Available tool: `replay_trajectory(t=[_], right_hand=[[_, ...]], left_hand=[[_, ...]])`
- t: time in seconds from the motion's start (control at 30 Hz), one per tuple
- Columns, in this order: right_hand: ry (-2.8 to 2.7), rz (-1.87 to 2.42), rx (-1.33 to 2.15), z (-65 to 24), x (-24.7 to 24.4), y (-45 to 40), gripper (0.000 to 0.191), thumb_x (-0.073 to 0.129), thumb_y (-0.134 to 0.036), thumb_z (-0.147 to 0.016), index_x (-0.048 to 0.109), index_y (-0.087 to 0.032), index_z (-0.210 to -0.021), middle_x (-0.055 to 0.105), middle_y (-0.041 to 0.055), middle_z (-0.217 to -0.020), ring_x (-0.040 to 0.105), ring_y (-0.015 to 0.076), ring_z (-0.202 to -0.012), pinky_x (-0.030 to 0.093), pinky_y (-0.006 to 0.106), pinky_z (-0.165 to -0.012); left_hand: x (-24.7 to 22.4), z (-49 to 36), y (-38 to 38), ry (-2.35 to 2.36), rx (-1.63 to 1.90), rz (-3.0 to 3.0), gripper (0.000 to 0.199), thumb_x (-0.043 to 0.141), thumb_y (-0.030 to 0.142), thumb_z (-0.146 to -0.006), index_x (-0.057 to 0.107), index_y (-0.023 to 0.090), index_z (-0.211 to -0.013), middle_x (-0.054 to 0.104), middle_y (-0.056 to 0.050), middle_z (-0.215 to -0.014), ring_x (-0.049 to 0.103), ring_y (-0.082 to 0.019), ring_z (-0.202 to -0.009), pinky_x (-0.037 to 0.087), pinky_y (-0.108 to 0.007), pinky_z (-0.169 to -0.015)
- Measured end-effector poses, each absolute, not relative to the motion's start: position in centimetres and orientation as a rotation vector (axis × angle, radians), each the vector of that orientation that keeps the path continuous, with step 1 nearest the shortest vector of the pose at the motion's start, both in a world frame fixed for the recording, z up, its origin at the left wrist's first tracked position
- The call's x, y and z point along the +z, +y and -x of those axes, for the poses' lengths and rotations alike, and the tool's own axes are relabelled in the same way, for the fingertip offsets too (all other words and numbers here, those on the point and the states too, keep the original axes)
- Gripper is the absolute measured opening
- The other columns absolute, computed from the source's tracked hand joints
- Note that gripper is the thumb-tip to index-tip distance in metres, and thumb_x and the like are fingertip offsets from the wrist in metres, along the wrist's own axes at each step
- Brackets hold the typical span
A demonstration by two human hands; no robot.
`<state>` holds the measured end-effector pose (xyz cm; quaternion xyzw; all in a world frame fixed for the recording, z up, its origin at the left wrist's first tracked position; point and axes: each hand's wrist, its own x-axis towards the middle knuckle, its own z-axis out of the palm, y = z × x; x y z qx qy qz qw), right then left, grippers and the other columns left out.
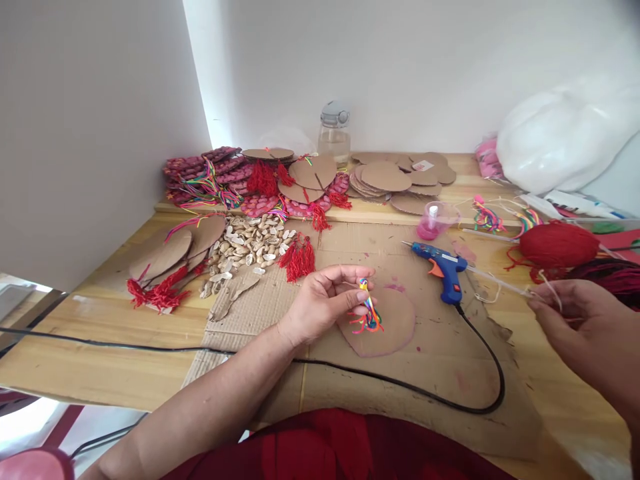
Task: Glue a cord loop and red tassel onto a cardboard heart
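Observation:
My left hand (333, 297) is closed, pinching a small tassel of rainbow-coloured cord (369, 313) between thumb and fingers. Below the tassel lies a heart-shaped cardboard piece (385, 333). At the right, the fingers of my right hand (587, 327) are pinched together on a thin white string (553, 290), part of which stands up in a loop. A blue glue gun (445, 268) rests on its side between my hands. Its clear glue stick (500, 282) reaches toward my right fingertips; whether they touch cannot be made out.
Peanut shells (250, 243) and red tassels (299, 257) lie to the left. Behind are stacked cardboard shapes (385, 177), a water bottle (334, 137) and a pink cup (431, 227). Red yarn (557, 245) sits at right. A black cable (380, 377) crosses the front.

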<state>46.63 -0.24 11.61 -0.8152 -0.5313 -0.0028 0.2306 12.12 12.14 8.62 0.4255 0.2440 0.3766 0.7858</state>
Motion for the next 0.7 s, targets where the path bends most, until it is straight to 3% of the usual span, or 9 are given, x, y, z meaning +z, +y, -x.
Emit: replay_trajectory(t=[0.1, 0.17, 0.27, 0.37, 0.43, 0.57, 0.7], right_hand=[[-1.577, 2.381, -0.36, -47.8, 10.9, -0.9, 0.014, 0.057, -0.037, -0.086, 0.056, -0.027, -0.096, 0.064, 0.0135, -0.077, 0.064, 0.0386, -0.074, 0.037, 0.044, -0.06], [-1.56, 2.271, -0.523, -46.1, 11.1, -1.0, 0.018, 0.053, -0.039, -0.092, 0.063, -0.024, -0.097, 0.065, 0.0148, -0.08, 0.064, 0.0406, -0.084, 0.04, 0.044, -0.065], [-1.512, 2.09, -0.141, -40.9, 12.2, -0.3, 0.023, 0.059, -0.048, -0.092, 0.071, -0.028, -0.093, 0.072, 0.0083, -0.084, 0.062, 0.0276, -0.066, 0.042, 0.038, -0.06], [-1.639, 1.818, 0.446, -35.1, 13.4, 1.0, 0.025, 0.064, -0.049, -0.09, 0.073, -0.027, -0.083, 0.073, 0.0026, -0.078, 0.063, 0.0209, -0.066, 0.045, 0.032, -0.059], [-1.653, 1.762, 0.659, -32.1, 13.7, 2.0, 0.021, 0.065, -0.045, -0.091, 0.073, -0.026, -0.093, 0.073, 0.0008, -0.081, 0.061, 0.0169, -0.064, 0.044, 0.029, -0.058], [-1.578, 1.648, 0.84, -29.3, 13.1, 3.4, 0.018, 0.063, -0.039, -0.093, 0.071, -0.023, -0.089, 0.07, -0.0007, -0.075, 0.052, 0.0131, -0.057, 0.039, 0.028, -0.053], [-1.491, 1.556, 0.974, -29.6, 12.8, 3.8, 0.018, 0.06, -0.036, -0.095, 0.069, -0.022, -0.088, 0.068, 0.0003, -0.079, 0.057, 0.014, -0.066, 0.043, 0.028, -0.06]], left_hand=[[8.8, -12.0, 12.1, 0.536, 0.795, -0.919, 0.035, 0.087, 0.021, -0.074, 0.075, 0.016, -0.106, 0.076, -0.006, -0.092, 0.076, -0.018, -0.081, 0.06, -0.023, -0.064], [8.8, -12.0, 12.2, 0.543, 0.772, -0.936, 0.031, 0.087, 0.022, -0.075, 0.076, 0.015, -0.103, 0.077, -0.008, -0.094, 0.075, -0.018, -0.081, 0.06, -0.023, -0.064], [8.7, -12.0, 12.4, 0.556, 0.765, -0.972, 0.028, 0.087, 0.024, -0.074, 0.077, 0.015, -0.098, 0.078, -0.009, -0.095, 0.074, -0.015, -0.078, 0.057, -0.019, -0.059], [8.5, -12.0, 12.5, 0.553, 0.779, -0.99, 0.027, 0.09, 0.023, -0.071, 0.078, 0.015, -0.094, 0.078, -0.007, -0.091, 0.071, -0.011, -0.072, 0.052, -0.015, -0.055], [8.4, -12.1, 12.6, 0.525, 0.787, -0.981, 0.027, 0.091, 0.022, -0.069, 0.078, 0.015, -0.093, 0.078, -0.006, -0.089, 0.07, -0.01, -0.069, 0.054, -0.016, -0.057], [8.3, -12.2, 12.6, 0.465, 0.786, -0.962, 0.027, 0.09, 0.02, -0.07, 0.078, 0.015, -0.094, 0.076, -0.004, -0.085, 0.068, -0.01, -0.067, 0.056, -0.018, -0.061], [8.4, -12.1, 12.5, 0.46, 0.768, -0.957, 0.029, 0.089, 0.019, -0.071, 0.078, 0.015, -0.098, 0.076, -0.005, -0.086, 0.069, -0.011, -0.071, 0.056, -0.02, -0.065]])
